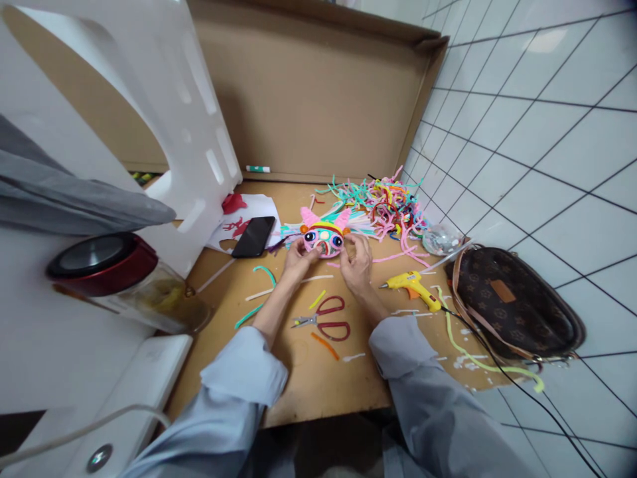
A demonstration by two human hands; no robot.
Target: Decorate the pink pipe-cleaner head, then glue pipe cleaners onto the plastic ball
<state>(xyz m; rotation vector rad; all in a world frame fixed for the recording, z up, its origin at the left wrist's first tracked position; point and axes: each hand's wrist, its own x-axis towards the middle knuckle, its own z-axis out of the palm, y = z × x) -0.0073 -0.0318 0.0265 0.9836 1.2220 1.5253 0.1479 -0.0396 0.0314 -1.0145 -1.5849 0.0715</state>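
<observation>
A small pink pipe-cleaner animal face (324, 238) with two pink ears, big eyes and a yellow and red band rests upright on the wooden table (308, 385). My left hand (297, 259) grips its left side with curled fingers. My right hand (356, 262) holds its right side, fingers closed on the edge. Both sleeves are pale blue.
A heap of coloured pipe cleaners (378, 202) lies behind the face. Red-handled scissors (326, 318) and cut pieces lie near my wrists. A yellow glue gun (413, 287), a brown bag (512, 305), a black phone (253, 236) and a red-lidded jar (124, 279) stand around. Cardboard walls the back.
</observation>
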